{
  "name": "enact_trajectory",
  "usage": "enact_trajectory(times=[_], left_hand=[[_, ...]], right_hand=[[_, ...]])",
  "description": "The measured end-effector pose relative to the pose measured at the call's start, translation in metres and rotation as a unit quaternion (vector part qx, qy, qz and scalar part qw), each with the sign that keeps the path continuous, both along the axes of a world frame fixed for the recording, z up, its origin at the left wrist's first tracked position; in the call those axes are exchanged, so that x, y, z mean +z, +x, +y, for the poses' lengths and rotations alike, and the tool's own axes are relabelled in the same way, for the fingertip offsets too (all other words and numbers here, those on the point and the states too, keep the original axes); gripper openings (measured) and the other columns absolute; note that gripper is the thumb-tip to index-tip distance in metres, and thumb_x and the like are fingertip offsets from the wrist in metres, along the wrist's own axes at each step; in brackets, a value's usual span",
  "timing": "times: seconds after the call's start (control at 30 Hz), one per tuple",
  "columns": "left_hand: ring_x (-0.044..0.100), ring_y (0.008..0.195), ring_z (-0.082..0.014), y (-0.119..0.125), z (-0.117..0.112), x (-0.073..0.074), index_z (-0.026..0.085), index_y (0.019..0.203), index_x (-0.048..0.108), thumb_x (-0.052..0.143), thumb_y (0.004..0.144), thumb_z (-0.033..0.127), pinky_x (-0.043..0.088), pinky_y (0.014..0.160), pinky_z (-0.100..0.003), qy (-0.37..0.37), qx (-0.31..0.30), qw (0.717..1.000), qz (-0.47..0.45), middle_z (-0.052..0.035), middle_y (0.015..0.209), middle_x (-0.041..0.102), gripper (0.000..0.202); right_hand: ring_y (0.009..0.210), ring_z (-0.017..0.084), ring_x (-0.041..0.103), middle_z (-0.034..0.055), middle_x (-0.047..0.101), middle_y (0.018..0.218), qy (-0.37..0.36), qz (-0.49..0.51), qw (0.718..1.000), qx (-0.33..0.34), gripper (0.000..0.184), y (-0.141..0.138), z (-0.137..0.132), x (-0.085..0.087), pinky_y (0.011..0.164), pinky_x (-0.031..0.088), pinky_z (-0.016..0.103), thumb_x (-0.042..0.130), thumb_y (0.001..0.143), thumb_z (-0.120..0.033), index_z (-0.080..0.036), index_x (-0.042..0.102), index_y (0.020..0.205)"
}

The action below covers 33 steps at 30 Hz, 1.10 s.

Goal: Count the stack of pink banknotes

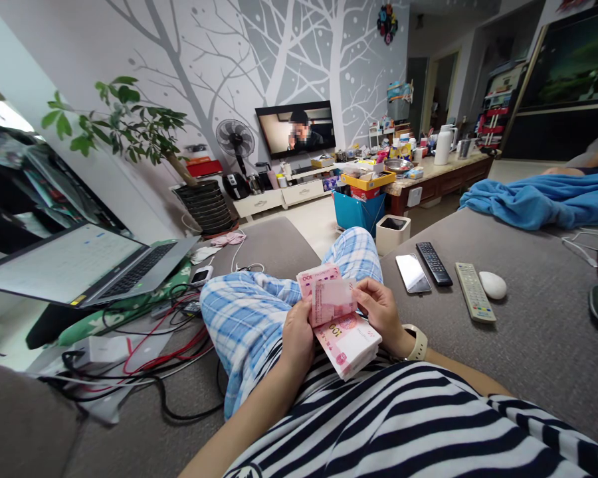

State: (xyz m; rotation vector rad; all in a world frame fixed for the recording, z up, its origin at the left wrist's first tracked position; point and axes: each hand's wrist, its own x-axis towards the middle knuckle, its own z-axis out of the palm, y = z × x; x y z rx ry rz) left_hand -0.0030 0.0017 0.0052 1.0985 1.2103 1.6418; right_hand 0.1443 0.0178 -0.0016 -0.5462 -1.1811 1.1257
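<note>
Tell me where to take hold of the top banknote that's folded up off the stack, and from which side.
Probably pinch the top banknote at its raised free edge on the right, coming in from the right as the right hand does. That end is lifted clear of the stack of banknotes, so fingers can close on both faces, while the left hand clamps the left end.

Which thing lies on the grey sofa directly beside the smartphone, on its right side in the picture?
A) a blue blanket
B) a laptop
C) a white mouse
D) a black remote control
D: the black remote control lies right next to the smartphone, while the white mouse lies farther right, beyond the grey remote.
</note>
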Motion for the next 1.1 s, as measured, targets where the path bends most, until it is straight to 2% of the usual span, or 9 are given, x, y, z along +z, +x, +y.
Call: enact_trajectory(times=[0.13, 0.3, 0.57, 0.8, 0.97, 1.1], left_hand=[[0.054, 0.062, -0.0168, 0.001, -0.002, 0.004, 0.016, 0.064, 0.067, 0.053, 0.076, 0.035, 0.043, 0.059, -0.027, -0.005, -0.008, 1.000, 0.020, -0.0026, 0.066, 0.066, 0.026], [0.057, 0.065, -0.0174, -0.001, -0.001, -0.001, 0.016, 0.070, 0.068, 0.054, 0.075, 0.035, 0.045, 0.061, -0.027, -0.002, -0.016, 1.000, 0.010, -0.0028, 0.071, 0.068, 0.024], [0.059, 0.067, -0.0170, -0.002, 0.004, -0.013, 0.017, 0.076, 0.068, 0.057, 0.073, 0.034, 0.048, 0.067, -0.029, -0.019, -0.059, 0.996, -0.070, -0.0018, 0.078, 0.071, 0.020], [0.062, 0.068, -0.0197, 0.000, 0.001, -0.009, 0.018, 0.075, 0.069, 0.061, 0.074, 0.037, 0.050, 0.067, -0.032, -0.014, -0.063, 0.994, -0.086, -0.0048, 0.081, 0.073, 0.021], [0.065, 0.069, -0.0191, 0.002, 0.001, -0.011, 0.016, 0.080, 0.068, 0.067, 0.071, 0.035, 0.051, 0.071, -0.032, -0.023, -0.076, 0.986, -0.148, -0.0039, 0.079, 0.073, 0.021], [0.067, 0.071, -0.0205, 0.005, -0.002, -0.007, 0.015, 0.084, 0.067, 0.072, 0.067, 0.032, 0.053, 0.073, -0.035, -0.047, -0.108, 0.976, -0.183, -0.0056, 0.081, 0.073, 0.024]], right_hand=[[0.047, 0.008, 0.030, -0.0055, 0.043, 0.054, -0.001, -0.002, 1.000, 0.003, 0.027, 0.000, 0.000, -0.002, 0.045, 0.025, 0.024, 0.064, 0.079, -0.038, -0.018, 0.053, 0.064], [0.048, 0.008, 0.032, -0.0051, 0.044, 0.055, -0.004, 0.004, 1.000, 0.017, 0.026, 0.000, 0.001, -0.004, 0.045, 0.025, 0.024, 0.064, 0.079, -0.038, -0.019, 0.053, 0.065], [0.048, 0.008, 0.033, -0.0049, 0.045, 0.056, -0.012, 0.004, 1.000, 0.022, 0.027, 0.000, 0.002, -0.004, 0.045, 0.027, 0.023, 0.065, 0.079, -0.040, -0.019, 0.053, 0.065], [0.048, 0.009, 0.037, -0.0042, 0.047, 0.055, -0.011, -0.003, 1.000, 0.006, 0.031, 0.000, 0.001, -0.004, 0.046, 0.029, 0.023, 0.064, 0.079, -0.043, -0.019, 0.053, 0.064], [0.043, 0.009, 0.039, -0.0042, 0.048, 0.047, -0.008, -0.003, 1.000, 0.006, 0.032, 0.000, 0.001, -0.007, 0.047, 0.033, 0.024, 0.058, 0.084, -0.046, -0.018, 0.056, 0.067], [0.048, 0.010, 0.043, -0.0043, 0.049, 0.052, -0.012, -0.006, 0.999, -0.031, 0.028, 0.000, 0.003, -0.006, 0.050, 0.036, 0.024, 0.063, 0.080, -0.042, -0.019, 0.054, 0.067]])
